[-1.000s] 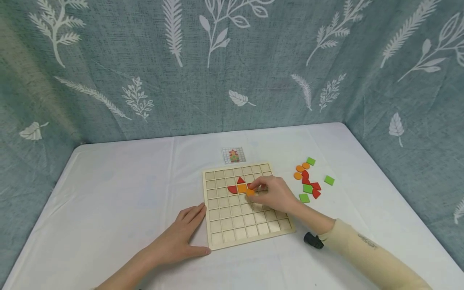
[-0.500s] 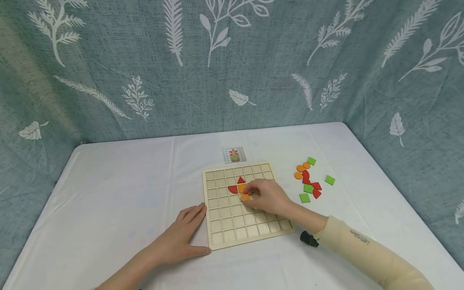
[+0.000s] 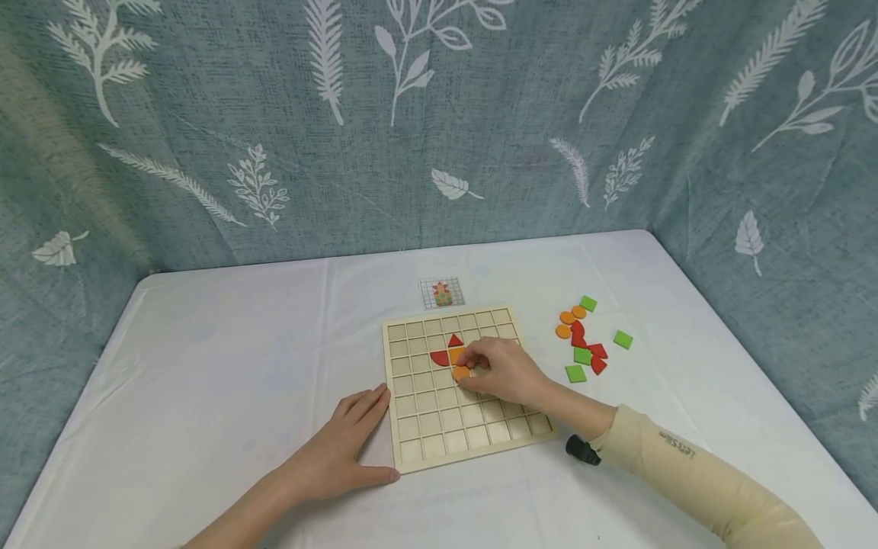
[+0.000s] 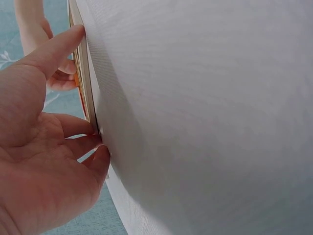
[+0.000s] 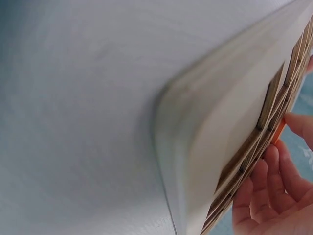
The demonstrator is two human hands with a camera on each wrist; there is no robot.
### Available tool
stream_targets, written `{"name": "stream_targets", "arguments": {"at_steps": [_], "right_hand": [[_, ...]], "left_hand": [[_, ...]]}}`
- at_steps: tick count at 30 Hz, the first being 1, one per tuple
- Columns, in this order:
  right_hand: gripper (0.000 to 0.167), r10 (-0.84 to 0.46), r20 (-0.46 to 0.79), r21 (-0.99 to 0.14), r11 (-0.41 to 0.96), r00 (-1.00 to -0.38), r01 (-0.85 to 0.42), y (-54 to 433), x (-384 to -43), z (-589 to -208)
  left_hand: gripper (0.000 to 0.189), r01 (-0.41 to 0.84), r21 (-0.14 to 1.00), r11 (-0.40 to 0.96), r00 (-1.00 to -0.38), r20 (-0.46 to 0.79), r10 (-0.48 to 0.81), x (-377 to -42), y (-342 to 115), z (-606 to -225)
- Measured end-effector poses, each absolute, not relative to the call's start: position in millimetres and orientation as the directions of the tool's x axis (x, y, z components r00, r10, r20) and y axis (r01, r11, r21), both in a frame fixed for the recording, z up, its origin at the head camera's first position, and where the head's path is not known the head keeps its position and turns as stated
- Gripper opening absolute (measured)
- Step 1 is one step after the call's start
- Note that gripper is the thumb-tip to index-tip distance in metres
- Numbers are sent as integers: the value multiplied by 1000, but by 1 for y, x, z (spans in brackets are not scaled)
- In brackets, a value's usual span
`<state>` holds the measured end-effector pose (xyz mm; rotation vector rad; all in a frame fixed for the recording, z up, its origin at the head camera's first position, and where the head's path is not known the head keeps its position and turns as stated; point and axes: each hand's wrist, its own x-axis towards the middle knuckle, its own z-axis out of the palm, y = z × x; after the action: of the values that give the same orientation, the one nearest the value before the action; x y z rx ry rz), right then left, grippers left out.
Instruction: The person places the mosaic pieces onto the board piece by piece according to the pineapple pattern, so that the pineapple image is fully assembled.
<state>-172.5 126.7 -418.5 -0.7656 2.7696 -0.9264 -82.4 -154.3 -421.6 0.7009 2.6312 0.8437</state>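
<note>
Right hand pinches a flat round orange disc on a pale wooden grid board

Nearest my head camera, at lower right, I see a cream fabric sleeve and, just beside its cuff, a small black object that I cannot identify. To the left, on the white cloth-covered tabletop, the left hand has a released grip: fingers extended, fingertips touching the board's left edge, thumb at its near left corner.

The board is divided into shallow square cells by thin raised strips. The disc is at the cell just nearer than the one holding a flat orange square; whether it lies flush I cannot tell. A red quarter-circle fills the cell left of that square, and a small red triangle sits in the cell beyond it. My right hand reaches in from the right, its grip grasping the disc between thumb and fingertip, and it covers some cells.

Right of the board, loose on the tabletop, are green squares, red curved pieces and more orange discs. Just beyond the board lies a small printed grid card with a coloured figure. A grey-green leaf-patterned curtain hangs behind.
</note>
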Motion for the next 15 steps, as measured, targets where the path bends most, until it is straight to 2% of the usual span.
{"name": "stream_targets", "arguments": {"at_steps": [15], "right_hand": [[17, -498, 43, -599, 681, -866, -422, 127, -171, -419]], "left_hand": [[105, 346, 604, 718, -846, -131, 517, -81, -153, -421]]}}
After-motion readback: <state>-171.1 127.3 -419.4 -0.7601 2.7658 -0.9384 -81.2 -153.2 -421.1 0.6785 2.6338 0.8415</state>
